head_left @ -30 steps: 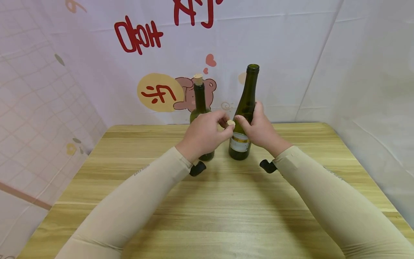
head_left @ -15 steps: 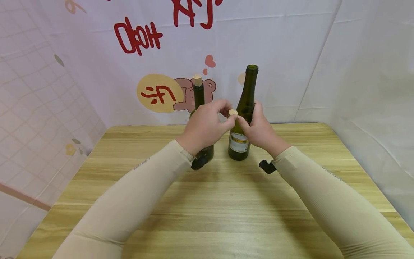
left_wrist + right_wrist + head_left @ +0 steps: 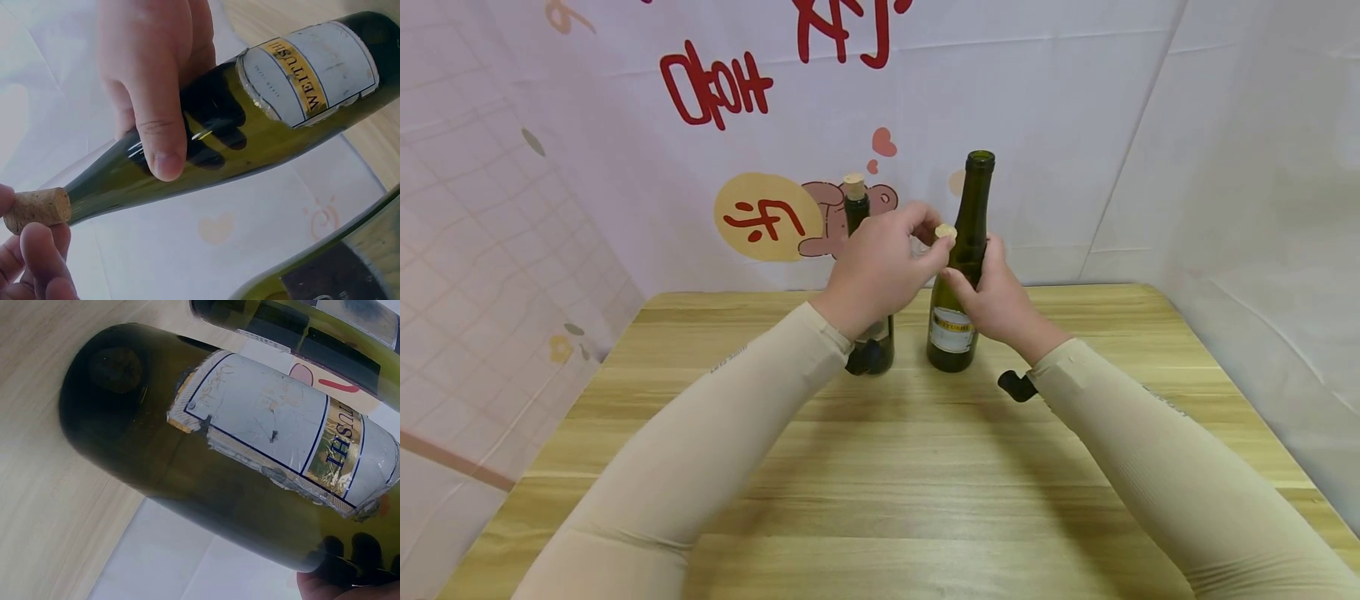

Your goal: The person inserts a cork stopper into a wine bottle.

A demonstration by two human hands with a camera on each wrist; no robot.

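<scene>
In the head view my left hand (image 3: 883, 260) pinches a cork (image 3: 946, 232) between thumb and fingers, in front of the neck of an open green wine bottle (image 3: 972, 208). That bottle stands upright on the table, and my right hand (image 3: 1000, 300) is wrapped round its body above the white label. The left wrist view shows the cork (image 3: 39, 209) held by the fingertips, overlapping the bottle's neck. A second wine bottle (image 3: 857, 212), with a cork (image 3: 854, 185) in its mouth, stands to the left, partly hidden behind my left hand.
Both bottles stand towards the back of a wooden table (image 3: 925, 492). Behind it hangs a white cloth backdrop (image 3: 1045, 92) with red lettering and a cartoon bear. A black wrist mount (image 3: 1017, 386) sticks out beneath my right wrist.
My left hand has risen with the cork, up along the right bottle towards its neck. My right hand keeps its grip and the bottles stay in place.
</scene>
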